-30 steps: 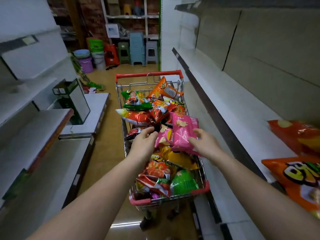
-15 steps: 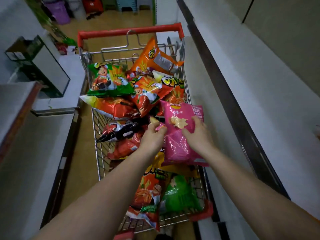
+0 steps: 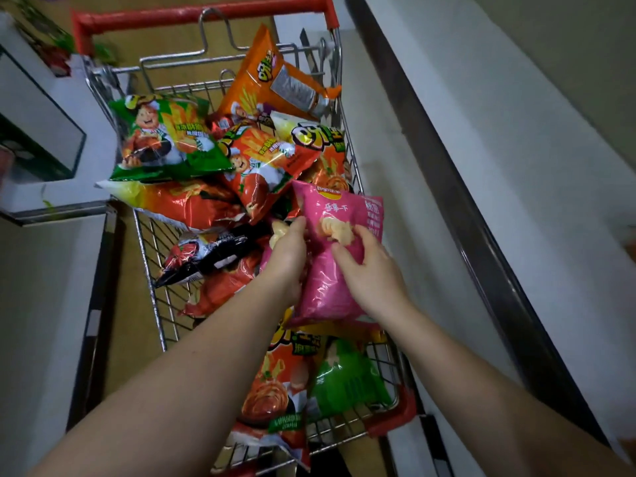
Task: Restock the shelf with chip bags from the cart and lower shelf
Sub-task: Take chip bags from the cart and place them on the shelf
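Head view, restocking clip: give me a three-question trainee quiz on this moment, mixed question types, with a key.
1. True or false: the right hand lies on the front of the pink chip bag.
2. Multiple choice: the green chip bag with the cartoon chef lies (A) at the far left of the cart, near its red handle, (B) on the shelf at the right, (C) on the floor.
3. Fill in: the left hand holds a second bag beside the big one, and what shows of it is ____ in colour.

Key: 1 true; 2 A; 3 pink.
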{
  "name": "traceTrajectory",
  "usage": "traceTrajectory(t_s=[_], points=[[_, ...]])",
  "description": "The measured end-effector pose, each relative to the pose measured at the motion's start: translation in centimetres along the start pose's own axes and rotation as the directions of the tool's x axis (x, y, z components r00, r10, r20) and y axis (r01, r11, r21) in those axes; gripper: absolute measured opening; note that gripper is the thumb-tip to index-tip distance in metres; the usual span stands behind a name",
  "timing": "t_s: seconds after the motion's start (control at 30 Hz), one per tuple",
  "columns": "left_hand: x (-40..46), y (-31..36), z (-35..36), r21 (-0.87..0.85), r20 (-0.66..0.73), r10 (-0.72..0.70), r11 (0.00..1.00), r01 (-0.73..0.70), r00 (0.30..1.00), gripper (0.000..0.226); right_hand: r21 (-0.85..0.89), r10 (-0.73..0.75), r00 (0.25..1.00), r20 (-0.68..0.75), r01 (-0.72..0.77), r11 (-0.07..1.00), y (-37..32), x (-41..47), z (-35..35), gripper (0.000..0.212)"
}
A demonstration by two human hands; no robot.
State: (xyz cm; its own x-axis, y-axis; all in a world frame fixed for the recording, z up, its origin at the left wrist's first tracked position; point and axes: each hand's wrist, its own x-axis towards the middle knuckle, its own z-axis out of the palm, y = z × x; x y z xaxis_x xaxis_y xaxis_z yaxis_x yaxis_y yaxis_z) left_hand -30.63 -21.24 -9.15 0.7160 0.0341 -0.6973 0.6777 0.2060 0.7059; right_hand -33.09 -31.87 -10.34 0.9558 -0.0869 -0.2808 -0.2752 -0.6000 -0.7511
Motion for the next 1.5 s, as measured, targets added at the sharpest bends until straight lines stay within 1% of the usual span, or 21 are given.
traceTrajectory(t_s=[0.17,0.33,0.37,0.47,0.5,0.57,0.63,0.67,0.73,0.77,0.83,0.87,0.9,0.97,1.0,1.1,1.2,1.23,1.27,1.4,1.5], points=[[-1.7,1.7,-0.6,-0.013,-0.025,0.094,0.996,-0.094,0.995,0.036,0.221,0.063,0.998,-0.031,-0.054,0.974,-1.9,-0.9,-1.5,0.077],[-4.5,4.2,-0.7,0.061,0.079,0.244,0.966,-0.249,0.966,0.033,0.387,0.085,0.995,-0.042,-0.062,0.92,-4.3,-0.3,-2.8,0.088],[-4.9,4.6,-0.9,0.064,0.087,0.266,0.96,-0.272,0.96,0.033,0.443,0.089,0.996,-0.02,-0.071,0.894,-4.5,0.0,-3.0,0.087],[-5.6,5.7,-1.8,0.079,0.098,0.293,0.95,-0.301,0.951,0.036,0.59,0.07,0.993,0.1,-0.116,0.799,-4.9,0.8,-3.9,0.054],[-5.8,6.0,-2.1,0.077,0.101,0.305,0.947,-0.313,0.947,0.036,0.643,0.079,0.987,0.137,-0.149,0.751,-4.9,1.0,-4.1,0.05],[-6.3,6.6,-2.7,0.058,0.097,0.35,0.933,-0.356,0.932,0.029,0.737,0.114,0.973,0.199,-0.225,0.637,-4.9,1.4,-4.5,0.052],[-6.5,7.0,-3.5,0.088,0.027,0.429,0.899,-0.429,0.903,0.02,0.794,0.104,0.963,0.247,-0.263,0.549,-5.1,1.6,-4.6,0.051],[-6.5,7.1,-4.1,0.123,-0.022,0.469,0.878,-0.463,0.883,0.023,0.806,0.086,0.958,0.274,-0.278,0.523,-5.1,1.7,-4.6,0.052],[-6.3,7.2,-5.2,0.147,-0.088,0.494,0.865,-0.48,0.865,0.046,0.811,0.047,0.94,0.339,-0.317,0.492,-5.1,1.7,-4.6,0.055],[-6.1,7.1,-5.8,0.15,-0.087,0.466,0.88,-0.451,0.881,0.062,0.812,0.021,0.925,0.379,-0.344,0.471,-5.1,1.8,-4.5,0.052],[-6.1,7.2,-6.6,0.151,-0.003,0.351,0.926,-0.347,0.936,0.097,0.808,-0.025,0.889,0.458,-0.404,0.43,-5.3,1.7,-4.3,0.04],[-6.2,7.3,-6.8,0.139,0.064,0.281,0.948,-0.288,0.957,0.108,0.805,-0.042,0.875,0.482,-0.423,0.416,-5.5,1.6,-4.1,0.036],[-6.2,7.3,-7.1,0.122,0.129,0.22,0.964,-0.236,0.967,0.111,0.802,-0.059,0.865,0.499,-0.435,0.409,-5.7,1.5,-3.9,0.034],[-6.4,7.4,-7.4,0.079,0.192,0.187,0.975,-0.205,0.963,0.093,0.793,-0.101,0.843,0.528,-0.448,0.413,-6.2,1.3,-3.4,0.03],[-6.5,7.5,-7.5,0.053,0.183,0.202,0.975,-0.215,0.962,0.083,0.781,-0.107,0.833,0.543,-0.454,0.43,-6.4,1.2,-3.1,0.029],[-6.3,7.5,-8.1,0.011,0.068,0.271,0.962,-0.272,0.96,0.079,0.764,-0.124,0.854,0.505,-0.376,0.524,-7.2,1.4,-2.6,0.033],[-6.0,7.5,-8.9,0.01,-0.033,0.29,0.957,-0.29,0.956,0.088,0.73,-0.182,0.892,0.413,-0.205,0.652,-7.7,2.0,-2.2,0.078],[-5.9,7.5,-9.1,0.013,-0.047,0.286,0.958,-0.286,0.957,0.091,0.699,-0.193,0.883,0.428,-0.188,0.691,-8.0,2.0,-2.0,0.089],[-5.9,7.5,-9.2,0.017,-0.055,0.286,0.958,-0.286,0.957,0.092,0.663,-0.196,0.872,0.449,-0.178,0.727,-8.2,2.0,-1.8,0.092],[-5.6,7.5,-9.8,0.052,-0.009,0.268,0.962,-0.268,0.963,0.097,0.633,-0.136,0.891,0.434,-0.194,0.75,-9.1,2.0,-1.3,0.048],[-5.3,7.4,-10.8,0.074,0.037,0.242,0.967,-0.244,0.97,0.093,0.635,-0.101,0.889,0.447,-0.235,0.736,-9.1,2.2,-0.4,0.035]])
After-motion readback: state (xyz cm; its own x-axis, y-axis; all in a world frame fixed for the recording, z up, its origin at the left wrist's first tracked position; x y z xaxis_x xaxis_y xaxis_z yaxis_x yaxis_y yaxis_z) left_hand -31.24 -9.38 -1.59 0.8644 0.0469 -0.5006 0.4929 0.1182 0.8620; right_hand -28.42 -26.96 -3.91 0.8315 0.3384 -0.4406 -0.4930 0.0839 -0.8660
